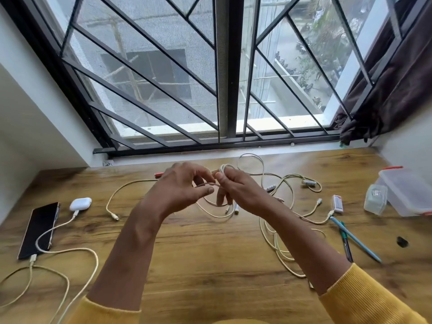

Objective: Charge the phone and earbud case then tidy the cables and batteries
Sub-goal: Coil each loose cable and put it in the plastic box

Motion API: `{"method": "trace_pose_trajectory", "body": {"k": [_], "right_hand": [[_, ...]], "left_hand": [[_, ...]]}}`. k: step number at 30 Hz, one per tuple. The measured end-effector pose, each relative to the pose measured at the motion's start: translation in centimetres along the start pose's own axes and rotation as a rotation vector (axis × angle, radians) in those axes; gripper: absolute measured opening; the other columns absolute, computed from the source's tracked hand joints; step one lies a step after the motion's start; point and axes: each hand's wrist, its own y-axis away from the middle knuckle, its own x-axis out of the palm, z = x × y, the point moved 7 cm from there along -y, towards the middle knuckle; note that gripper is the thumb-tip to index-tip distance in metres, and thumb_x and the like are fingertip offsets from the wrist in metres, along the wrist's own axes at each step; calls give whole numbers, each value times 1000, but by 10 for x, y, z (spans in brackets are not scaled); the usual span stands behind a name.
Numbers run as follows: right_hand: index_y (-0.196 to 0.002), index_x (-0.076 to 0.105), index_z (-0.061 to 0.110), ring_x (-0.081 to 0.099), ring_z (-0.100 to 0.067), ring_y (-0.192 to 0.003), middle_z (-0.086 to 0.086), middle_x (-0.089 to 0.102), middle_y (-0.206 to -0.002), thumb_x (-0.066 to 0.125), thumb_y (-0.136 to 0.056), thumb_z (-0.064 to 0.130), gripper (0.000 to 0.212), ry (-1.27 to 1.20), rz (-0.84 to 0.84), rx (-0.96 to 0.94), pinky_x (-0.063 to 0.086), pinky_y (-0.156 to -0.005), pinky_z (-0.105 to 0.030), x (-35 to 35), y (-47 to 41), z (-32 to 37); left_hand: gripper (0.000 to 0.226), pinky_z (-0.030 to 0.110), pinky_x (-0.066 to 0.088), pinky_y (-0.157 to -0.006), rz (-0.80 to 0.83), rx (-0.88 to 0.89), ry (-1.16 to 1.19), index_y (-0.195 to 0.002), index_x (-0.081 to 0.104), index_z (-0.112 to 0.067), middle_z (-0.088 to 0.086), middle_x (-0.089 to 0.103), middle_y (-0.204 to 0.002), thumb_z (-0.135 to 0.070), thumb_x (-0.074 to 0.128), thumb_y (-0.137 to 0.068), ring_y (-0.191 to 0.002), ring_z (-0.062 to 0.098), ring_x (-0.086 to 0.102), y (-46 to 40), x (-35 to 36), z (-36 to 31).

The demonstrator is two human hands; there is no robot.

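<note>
Daylight from a barred window (pixel 163 73) falls on a wooden bench (pixel 198 249) strewn with cables and batteries. At the left edge the phone (pixel 38 230) lies flat with a cable plugged into its near end, and the earbud case (pixel 80 204) just beyond it is also connected, so the charging part is judged to be done. Above the middle of the bench a white cable (pixel 225 170) is being coiled: the right hand (pixel 230 185) is closed around a small bundle of loops, with turns seen wound over the top of its fingers, while the left hand (pixel 184 183) pinches the free strand between thumb and fingertips just beside it. Motion blur hides the finer detail of the grip. More yellowish cables (pixel 280 242) trail loose to the right, and several batteries (pixel 308 183) lie among them near a clear plastic box (pixel 406 195). For the coil to come out neat, each turn is best laid beside the one before at an even size, with light tension kept by the left hand so that nothing kinks. Care is advised that the trailing end is not snagged on the neighbouring cables or allowed to drag the batteries across the bench.
</note>
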Motion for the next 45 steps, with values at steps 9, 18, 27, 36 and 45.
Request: {"method": "trace_pose_trajectory", "body": {"k": [9,18,27,36,45], "right_hand": [[-88,73,-7,33,-20,-47,-9,41,-51,31,-109,23,56,-294,298,196,24,-53,-36,13,6,-1],[-79,53,16,23,-17,-51,7,36,-49,38,-104,29,31,-1007,509,65,30,-69,-37,6,13,38],[-101,60,12,52,-41,-109,-5,66,-81,32,-113,26,33,-1102,325,-102,40,-107,-48,-11,-1,61],[-112,63,10,62,-33,-133,-12,79,-112,30,-115,26,38,-1246,131,-192,48,-107,-42,-23,-8,73],[-137,48,-5,54,-25,-143,-20,63,-144,33,-115,17,34,-948,-55,-264,32,-125,-41,-28,-18,62]], "left_hand": [[15,13,43,-68,-105,118,-80,-93,83,-36,-29,68,-76,-27,89,-84,-79,-7,65,4,-15,-3],[18,36,59,-90,-186,235,428,-114,80,-17,-3,81,-96,-21,71,-99,-99,18,77,6,-12,2],[19,33,60,-92,-266,234,695,-113,78,-24,-5,81,-102,-17,65,-100,-101,15,77,8,0,-5],[26,29,55,-78,-353,157,526,-124,73,-38,-7,74,-79,-24,62,-105,-81,13,73,12,21,-2],[40,27,50,-69,-309,121,217,-144,64,-32,-11,69,-72,-29,62,-105,-72,7,67,13,32,-12]]}}
